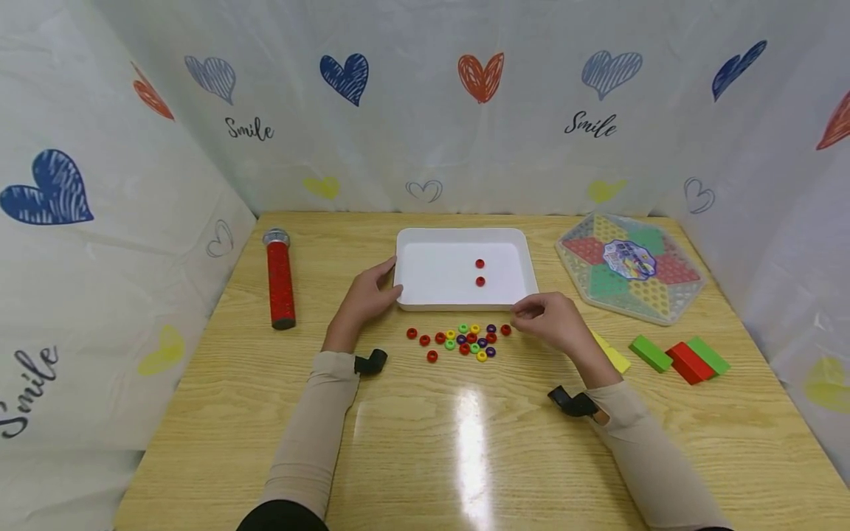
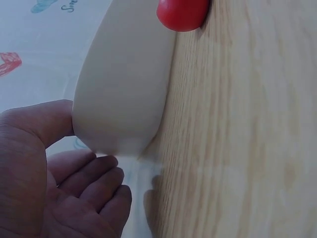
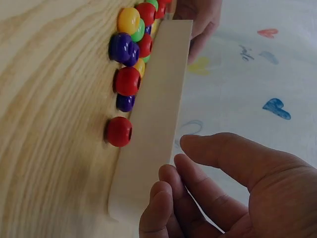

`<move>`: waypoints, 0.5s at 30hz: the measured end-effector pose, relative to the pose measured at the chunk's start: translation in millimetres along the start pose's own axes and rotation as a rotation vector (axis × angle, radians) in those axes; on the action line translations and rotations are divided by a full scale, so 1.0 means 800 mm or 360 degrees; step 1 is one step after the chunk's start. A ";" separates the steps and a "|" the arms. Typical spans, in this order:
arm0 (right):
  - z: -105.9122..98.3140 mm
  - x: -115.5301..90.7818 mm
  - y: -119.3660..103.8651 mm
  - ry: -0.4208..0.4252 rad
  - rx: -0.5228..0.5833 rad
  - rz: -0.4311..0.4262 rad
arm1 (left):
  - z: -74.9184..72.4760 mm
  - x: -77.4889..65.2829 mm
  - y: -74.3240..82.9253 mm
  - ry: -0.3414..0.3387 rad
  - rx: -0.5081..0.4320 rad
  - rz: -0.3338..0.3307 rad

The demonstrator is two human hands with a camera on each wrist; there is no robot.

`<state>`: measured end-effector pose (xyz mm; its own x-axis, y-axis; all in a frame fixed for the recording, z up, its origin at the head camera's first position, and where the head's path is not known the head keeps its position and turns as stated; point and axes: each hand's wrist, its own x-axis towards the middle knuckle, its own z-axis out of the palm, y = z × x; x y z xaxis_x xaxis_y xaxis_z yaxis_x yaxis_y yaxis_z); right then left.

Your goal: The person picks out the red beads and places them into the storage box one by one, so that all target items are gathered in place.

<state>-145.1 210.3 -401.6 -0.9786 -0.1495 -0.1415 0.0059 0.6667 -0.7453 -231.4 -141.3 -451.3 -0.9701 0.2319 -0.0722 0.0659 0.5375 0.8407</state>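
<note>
A shallow white tray (image 1: 438, 269) stands on the table with two red beads inside. My left hand (image 1: 369, 295) holds its left side near the front corner, the thumb against the tray edge and the other fingers bent beside it. My right hand (image 1: 547, 318) is at the front right corner. In the right wrist view its fingers (image 3: 205, 198) are loosely bent near the rim, with nothing visible between thumb and forefinger. Several red, yellow, green and purple beads (image 1: 471, 338) lie in front of the tray.
A red cylinder (image 1: 280, 284) with a silver end lies at the left. On the right is a hexagonal board (image 1: 598, 284) with coloured triangles. Yellow (image 1: 614, 355), green (image 1: 651, 353) and red blocks (image 1: 689, 363) lie in front of it. A patterned curtain surrounds the table.
</note>
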 end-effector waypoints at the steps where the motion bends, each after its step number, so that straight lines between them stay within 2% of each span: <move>1: 0.002 -0.001 0.001 -0.0001 0.0013 0.0009 | 0.000 0.000 0.000 0.0004 -0.0004 0.0000; 9: 0.022 -0.006 0.011 0.0011 -0.0012 0.0089 | -0.001 -0.003 0.001 -0.0001 -0.0004 -0.0004; 15: 0.036 -0.007 0.015 0.0034 -0.0017 0.0058 | 0.000 -0.003 0.001 0.0006 0.0014 0.0003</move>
<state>-133.5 198.3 -428.3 -0.9819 -0.1094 -0.1546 0.0397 0.6792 -0.7328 -229.0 -140.9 -450.4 -0.9708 0.2298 -0.0684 0.0699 0.5440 0.8362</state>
